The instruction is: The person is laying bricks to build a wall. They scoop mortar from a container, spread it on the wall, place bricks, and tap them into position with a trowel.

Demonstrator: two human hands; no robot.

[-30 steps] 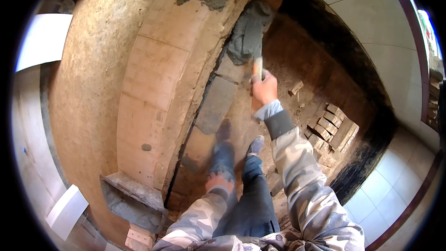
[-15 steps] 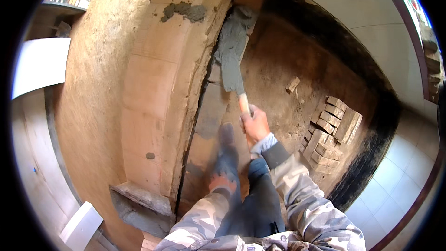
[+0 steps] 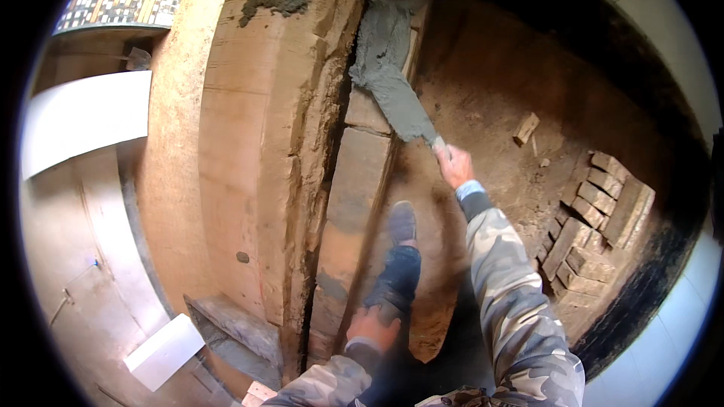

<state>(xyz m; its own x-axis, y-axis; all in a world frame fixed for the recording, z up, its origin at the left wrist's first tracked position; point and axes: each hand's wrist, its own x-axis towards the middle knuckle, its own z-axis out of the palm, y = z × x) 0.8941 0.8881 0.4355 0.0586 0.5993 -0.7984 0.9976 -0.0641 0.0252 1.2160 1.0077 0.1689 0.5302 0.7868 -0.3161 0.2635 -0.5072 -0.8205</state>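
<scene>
mortar (image 3: pixel 383 26) coats the far end of the brick row (image 3: pixel 366 166) and the trowel (image 3: pixel 409 109); the right hand (image 3: pixel 455 166) wraps its fingers round the handle (image 3: pixel 438 142), the left hand (image 3: pixel 373 328) has fingers spread on the leg (image 3: pixel 400 275). over-tilting the blade right could spill mortar onto the dirt floor (image 3: pixel 483 83).

The mortar (image 3: pixel 383 34) is grey, the sleeves (image 3: pixel 513 279) beige-and-grey camouflage, the trousers (image 3: pixel 397 277) dark blue, the bricks (image 3: pixel 596 197) brown.

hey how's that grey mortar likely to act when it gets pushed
The mortar probably spreads rather than rolls, since it lies in a smeared, uneven layer on the brick row. It likely sticks too: the trowel in the right hand looks coated with it.
</scene>
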